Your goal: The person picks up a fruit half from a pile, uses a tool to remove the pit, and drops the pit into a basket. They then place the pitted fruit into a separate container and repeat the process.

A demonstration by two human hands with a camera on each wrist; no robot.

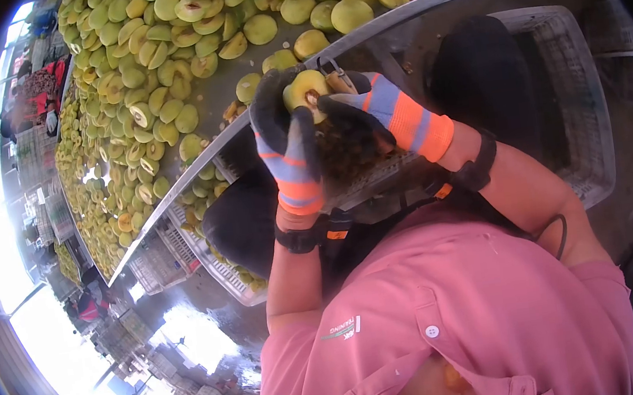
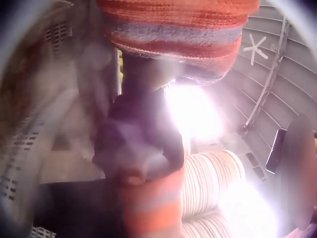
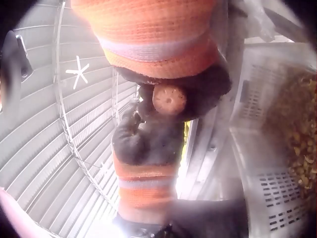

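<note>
Both hands wear gloves with dark palms and orange-and-grey striped cuffs, and they meet just off the near edge of a metal-rimmed table. My left hand (image 1: 286, 134) grips a yellow-green stone fruit half (image 1: 308, 85), its cut face and brownish pit hollow turned up. Close against it, my right hand (image 1: 389, 115) holds a small pitting tool with a wooden handle (image 1: 339, 81) and a thin metal loop. In the right wrist view the round end of that wooden handle (image 3: 169, 99) sticks out from the dark glove. The left wrist view is hazy, and the fruit is mostly hidden there.
The metal table (image 1: 265, 51) bears many halved fruits, with a raised rim (image 1: 194, 155) along its near side. A white crate (image 1: 591, 104) stands at the right. Another crate (image 3: 277, 201) below the hands holds small brown pieces. Crates of fruit stand under the table.
</note>
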